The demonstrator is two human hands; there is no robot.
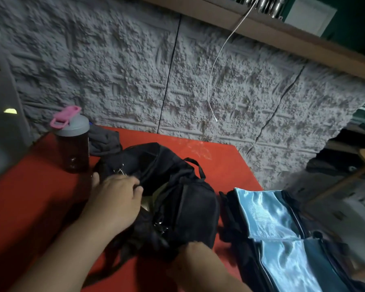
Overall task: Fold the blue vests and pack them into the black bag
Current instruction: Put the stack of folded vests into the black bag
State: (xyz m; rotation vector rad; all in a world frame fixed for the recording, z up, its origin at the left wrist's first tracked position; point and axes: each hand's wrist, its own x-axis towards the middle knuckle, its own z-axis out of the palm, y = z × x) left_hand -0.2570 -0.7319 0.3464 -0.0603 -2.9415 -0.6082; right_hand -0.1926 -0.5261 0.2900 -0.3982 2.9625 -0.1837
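On the red table (219, 165), both hands held the black bag (177, 197), the left hand (116, 197) curled on its opening rim and the right hand (196, 256) gripping its near end, probably to keep the mouth wide for the folded blue vests (272, 228) lying just beside it.

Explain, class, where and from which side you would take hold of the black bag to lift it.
Grip the carry handle on top of the black bag, coming down from above. It arches clear of the fabric as an open loop, leaving room for fingers, while the body is soft and slumped.
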